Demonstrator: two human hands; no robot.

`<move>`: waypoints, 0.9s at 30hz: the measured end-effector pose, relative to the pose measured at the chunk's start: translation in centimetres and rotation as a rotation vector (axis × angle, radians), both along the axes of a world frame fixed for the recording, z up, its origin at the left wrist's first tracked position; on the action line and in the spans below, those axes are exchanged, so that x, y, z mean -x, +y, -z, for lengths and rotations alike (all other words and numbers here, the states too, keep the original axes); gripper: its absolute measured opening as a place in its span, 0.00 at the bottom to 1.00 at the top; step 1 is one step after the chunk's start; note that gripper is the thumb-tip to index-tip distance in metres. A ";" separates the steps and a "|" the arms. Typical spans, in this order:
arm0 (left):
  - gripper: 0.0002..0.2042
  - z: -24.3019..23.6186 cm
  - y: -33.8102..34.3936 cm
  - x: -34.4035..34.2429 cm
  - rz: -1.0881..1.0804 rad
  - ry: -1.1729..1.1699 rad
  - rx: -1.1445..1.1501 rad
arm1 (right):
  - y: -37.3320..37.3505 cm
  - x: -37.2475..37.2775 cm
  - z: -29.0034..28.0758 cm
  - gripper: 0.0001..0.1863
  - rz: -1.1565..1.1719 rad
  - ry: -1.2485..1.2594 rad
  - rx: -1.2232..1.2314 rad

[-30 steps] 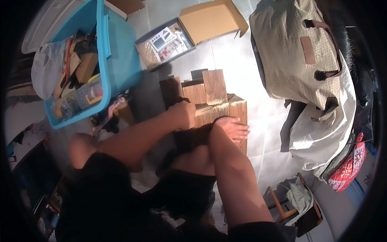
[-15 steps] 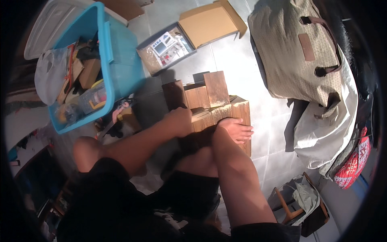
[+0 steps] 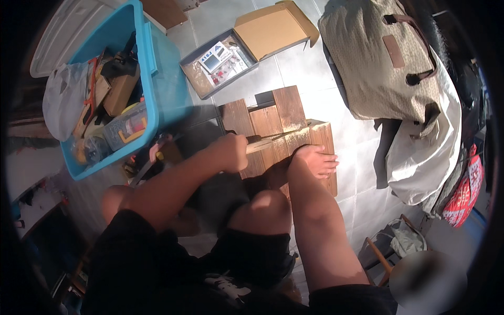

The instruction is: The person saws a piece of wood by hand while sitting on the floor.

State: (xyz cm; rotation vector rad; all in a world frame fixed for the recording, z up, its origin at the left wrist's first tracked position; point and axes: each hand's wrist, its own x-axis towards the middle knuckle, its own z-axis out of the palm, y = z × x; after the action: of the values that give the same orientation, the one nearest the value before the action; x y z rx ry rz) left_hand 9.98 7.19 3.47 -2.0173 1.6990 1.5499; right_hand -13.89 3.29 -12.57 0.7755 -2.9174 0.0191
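In front of me stands a box-like piece of brown wooden boards (image 3: 268,157), with upright boards of uneven height at its far side. Pale, rough wood shows along its top edge. My left hand (image 3: 230,152) is closed in a fist at the left end of this edge. A thin, pale strip (image 3: 258,146) runs from the fist along the edge; whether it is a held tool or part of the wood, I cannot tell. My right hand (image 3: 314,161) lies on the right part of the wood with its fingers stretched out.
A blue plastic bin (image 3: 152,79) full of tools and bags stands at left. Beyond the wood lies an open cardboard box (image 3: 273,31) with small packets. A beige handbag (image 3: 373,68) and a white sack (image 3: 420,163) lie at right. Below them is a wooden-framed chair (image 3: 380,257).
My left fist has shifted left relative to the wooden piece, and the pale strip beside it now shows. The right hand keeps its place on the wood. The whole view has shifted slightly.
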 end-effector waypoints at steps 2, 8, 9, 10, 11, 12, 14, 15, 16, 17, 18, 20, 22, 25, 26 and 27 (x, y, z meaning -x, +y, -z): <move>0.11 0.6 0.7 0.3 0.003 -0.028 0.032 | -0.3 -0.5 -1.6 0.38 0.000 -0.163 0.003; 0.11 0.3 -0.6 0.5 0.119 -0.108 0.014 | 0.0 1.5 -1.0 0.46 -0.068 -0.346 -0.057; 0.11 0.6 -0.7 0.2 0.165 -0.107 0.016 | -0.1 1.5 -1.5 0.48 -0.085 -0.422 0.002; 0.11 1.2 0.1 0.0 0.166 -0.113 0.115 | 0.0 1.7 -2.1 0.50 -0.072 -0.492 -0.013; 0.12 1.8 0.8 -0.2 0.162 -0.122 0.225 | -0.4 1.8 -2.8 0.51 -0.065 -0.567 -0.014; 0.12 2.4 1.2 -0.4 0.154 -0.126 0.335 | -0.5 2.1 -3.7 0.53 -0.060 -0.642 -0.015; 0.12 2.3 -0.3 -0.2 0.131 -0.088 0.089 | 0.8 4.2 -4.4 0.56 -0.124 -0.848 0.146; 0.13 2.4 -0.9 0.0 0.120 -0.072 -0.031 | 1.6 5.4 -4.8 0.58 -0.161 -0.945 0.233; 0.14 3.4 -0.5 -0.1 0.128 -0.048 0.015 | 3.2 7.3 -5.1 0.55 -0.254 -0.973 0.301; 0.15 3.1 -0.5 0.0 0.129 -0.016 0.016 | 5.5 9.7 -5.2 0.51 -0.262 -0.887 0.408; 0.15 2.2 -0.5 -0.1 0.123 0.005 0.017 | 8.2 11.7 -5.3 0.47 -0.274 -0.809 0.512; 0.14 2.7 -0.3 -0.7 0.128 0.040 0.034 | 14.1 12.4 -6.5 0.38 -0.079 -0.698 0.599; 0.13 2.8 -0.3 -1.0 0.139 0.053 0.058 | 20.2 12.3 -7.6 0.29 0.264 -0.954 0.475; 0.14 2.8 -0.3 -1.0 0.142 0.054 0.058 | 24.6 8.8 -8.2 0.23 0.482 -1.541 0.506; 0.15 1.9 -0.5 -0.6 0.131 0.055 0.030 | 25.0 8.5 -8.1 0.22 0.455 -1.523 0.533; 0.17 0.9 -0.7 -0.2 0.118 0.055 0.001 | 25.3 8.5 -7.8 0.21 0.427 -1.505 0.559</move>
State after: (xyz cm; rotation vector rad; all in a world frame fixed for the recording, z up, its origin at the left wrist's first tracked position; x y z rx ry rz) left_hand 10.19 6.47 2.57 -1.8540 1.8037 1.5798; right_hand -22.36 28.59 -4.81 -0.1496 -3.7538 2.0509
